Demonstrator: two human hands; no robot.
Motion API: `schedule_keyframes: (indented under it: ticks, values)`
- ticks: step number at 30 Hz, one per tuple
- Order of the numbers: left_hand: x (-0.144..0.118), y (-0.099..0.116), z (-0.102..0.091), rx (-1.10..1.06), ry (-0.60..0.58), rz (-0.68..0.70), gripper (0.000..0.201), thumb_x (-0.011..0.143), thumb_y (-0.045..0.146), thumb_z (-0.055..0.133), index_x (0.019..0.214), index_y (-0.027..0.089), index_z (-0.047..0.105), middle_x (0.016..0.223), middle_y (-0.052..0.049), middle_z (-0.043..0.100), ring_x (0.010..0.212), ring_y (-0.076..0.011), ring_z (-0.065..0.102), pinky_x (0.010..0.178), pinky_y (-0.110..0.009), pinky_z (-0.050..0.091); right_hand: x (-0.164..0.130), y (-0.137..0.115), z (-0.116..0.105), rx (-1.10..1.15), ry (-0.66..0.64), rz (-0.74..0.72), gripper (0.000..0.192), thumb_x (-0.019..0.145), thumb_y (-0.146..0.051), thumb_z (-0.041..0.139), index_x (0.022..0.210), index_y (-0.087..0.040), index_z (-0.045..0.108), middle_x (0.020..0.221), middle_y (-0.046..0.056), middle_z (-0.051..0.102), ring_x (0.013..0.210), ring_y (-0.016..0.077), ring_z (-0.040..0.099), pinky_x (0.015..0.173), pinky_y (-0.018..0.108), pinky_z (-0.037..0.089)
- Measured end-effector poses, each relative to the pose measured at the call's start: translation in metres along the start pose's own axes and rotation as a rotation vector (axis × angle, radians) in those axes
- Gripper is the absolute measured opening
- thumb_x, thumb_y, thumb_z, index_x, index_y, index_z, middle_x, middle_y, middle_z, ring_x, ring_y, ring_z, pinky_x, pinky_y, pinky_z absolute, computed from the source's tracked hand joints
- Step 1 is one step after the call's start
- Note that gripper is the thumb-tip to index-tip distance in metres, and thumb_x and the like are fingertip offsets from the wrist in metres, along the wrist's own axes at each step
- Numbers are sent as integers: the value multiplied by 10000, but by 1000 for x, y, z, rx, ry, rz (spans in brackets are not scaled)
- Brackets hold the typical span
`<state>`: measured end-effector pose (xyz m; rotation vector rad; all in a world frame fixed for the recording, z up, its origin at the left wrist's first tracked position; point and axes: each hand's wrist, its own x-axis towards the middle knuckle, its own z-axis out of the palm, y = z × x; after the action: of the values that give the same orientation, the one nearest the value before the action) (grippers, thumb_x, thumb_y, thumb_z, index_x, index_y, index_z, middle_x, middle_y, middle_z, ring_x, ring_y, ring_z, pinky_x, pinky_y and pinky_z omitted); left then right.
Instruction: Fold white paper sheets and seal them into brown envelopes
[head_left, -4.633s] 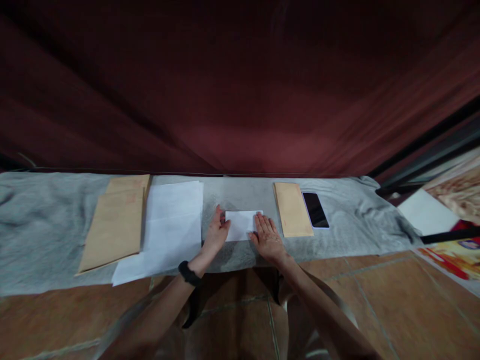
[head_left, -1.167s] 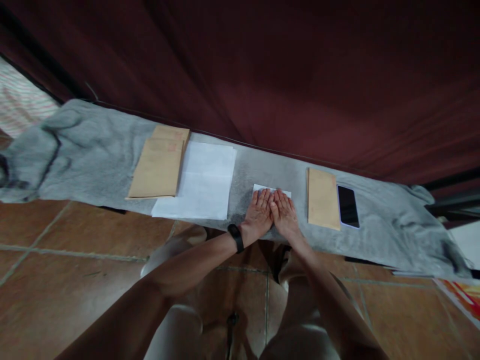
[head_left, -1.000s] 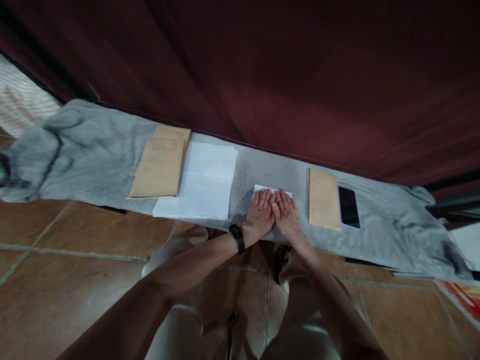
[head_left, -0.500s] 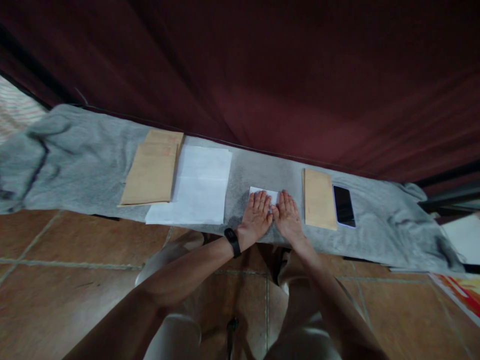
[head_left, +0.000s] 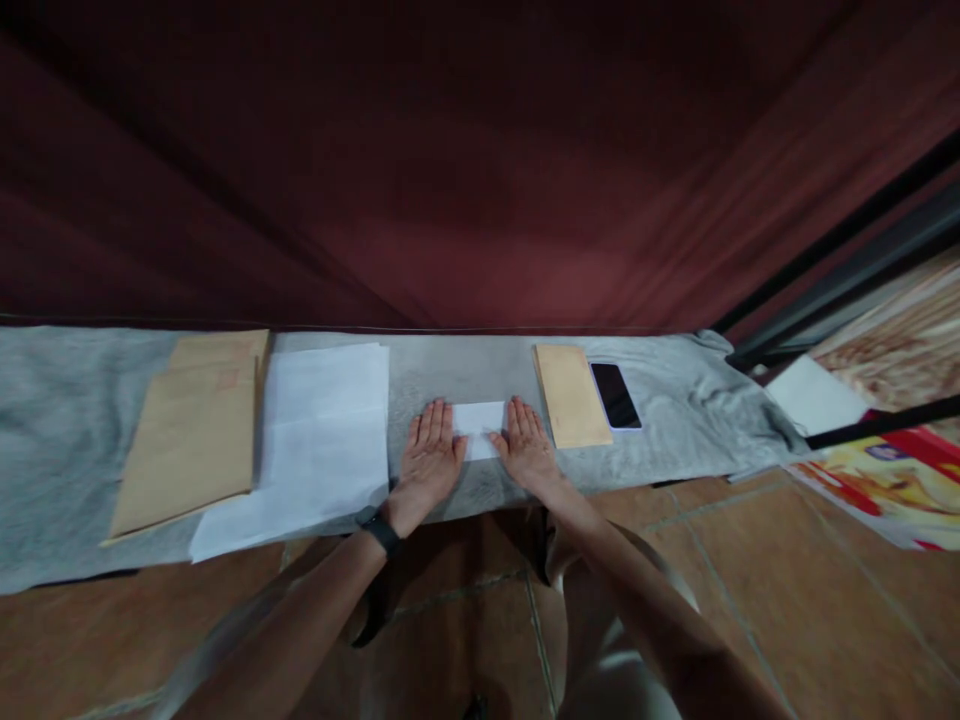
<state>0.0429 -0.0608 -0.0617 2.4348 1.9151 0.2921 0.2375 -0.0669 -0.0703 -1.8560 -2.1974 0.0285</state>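
A small folded white paper [head_left: 480,418] lies flat on the grey cloth, between my two hands. My left hand [head_left: 431,455] rests palm down at its left edge, fingers stretched out and the thumb touching the paper. At the right edge lies my right hand [head_left: 527,448], also flat, its thumb reaching onto the paper. Just right of that hand is a brown envelope [head_left: 576,398], seemingly with another beneath. Larger white sheets [head_left: 328,430] are spread to the left of my left hand.
Brown envelopes [head_left: 191,430] overlap the sheets' left side. A phone [head_left: 616,396] sits beside the right-hand envelope. The grey cloth [head_left: 465,365] covers a narrow bench against a dark red curtain [head_left: 450,200]. A colourful printed package [head_left: 885,480] is at the far right.
My hands have moved apart to the two ends of the small paper, uncovering its middle. The camera view has turned, so the bench now looks more level.
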Motion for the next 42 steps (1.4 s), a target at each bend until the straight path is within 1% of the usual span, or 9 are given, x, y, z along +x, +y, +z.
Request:
schedule_keyframes:
  ticks: [10, 16, 22, 26, 29, 33, 36, 39, 42]
  values:
    - [-1, -4, -2, 37, 28, -34, 650, 994, 361, 321, 1525, -13, 350, 1616, -214, 310, 1531, -306, 241, 1245, -480, 194, -3, -5, -12, 51, 43, 130, 626, 1030, -445, 411, 1497, -29, 423, 1560, 222, 422, 1435, 331, 390, 1168, 476, 329]
    - [0, -7, 5, 17, 67, -32, 661, 982, 373, 331, 1522, -8, 358, 1610, -214, 327, 1528, -302, 253, 1241, -488, 212, 10, -7, -36, 88, -9, 251, 364, 980, -326, 501, 1272, -142, 615, 1226, 167, 654, 1166, 284, 600, 1016, 408, 464]
    - [-2, -8, 5, 4, 137, -3, 656, 973, 378, 336, 1514, 12, 380, 1583, -226, 375, 1506, -312, 308, 1221, -511, 253, 21, 2, -34, 187, -34, 379, 238, 958, -283, 534, 1141, -205, 665, 982, 80, 760, 884, 216, 723, 764, 287, 519]
    - [1, -11, 2, -45, 157, 11, 657, 964, 399, 352, 1502, 24, 407, 1569, -231, 397, 1487, -334, 345, 1216, -529, 261, 28, 8, -30, 374, -38, 379, 144, 910, -240, 582, 926, -218, 723, 818, 35, 762, 767, 202, 718, 664, 269, 507]
    - [8, -12, -10, -139, 200, 14, 673, 958, 443, 363, 1469, 15, 454, 1543, -248, 433, 1494, -366, 319, 1220, -569, 240, 32, 8, -38, 621, 79, 328, 181, 919, -260, 552, 838, -212, 708, 730, 4, 718, 675, 176, 671, 594, 251, 484]
    - [18, -3, -34, -485, 243, 36, 642, 974, 495, 375, 1489, 121, 457, 1600, -161, 387, 1507, -307, 312, 1230, -509, 283, 29, 6, -67, 775, 411, 272, 277, 993, -371, 458, 923, -200, 665, 786, 19, 689, 699, 162, 641, 615, 246, 492]
    - [18, 13, -47, -971, 90, -50, 654, 955, 552, 446, 1514, 214, 424, 1583, -110, 432, 1433, -266, 448, 1141, -444, 440, 21, 2, -88, 601, 541, 148, 284, 1020, -375, 439, 958, -210, 661, 853, 44, 682, 798, 175, 648, 715, 274, 500]
    - [16, 30, -52, -1452, -71, -174, 707, 921, 589, 499, 1514, 213, 415, 1520, -133, 508, 1320, -271, 567, 998, -419, 554, 12, -9, -91, 382, 482, -91, 254, 1028, -318, 455, 990, -213, 683, 958, 77, 706, 915, 196, 651, 829, 319, 494]
    - [16, 39, -54, -1741, -121, -300, 761, 856, 570, 605, 1500, 206, 427, 1386, -129, 620, 1168, -247, 655, 904, -372, 579, 6, -26, -80, 244, 338, -293, 240, 1030, -284, 464, 1048, -223, 695, 1053, 87, 720, 938, 202, 649, 838, 345, 488]
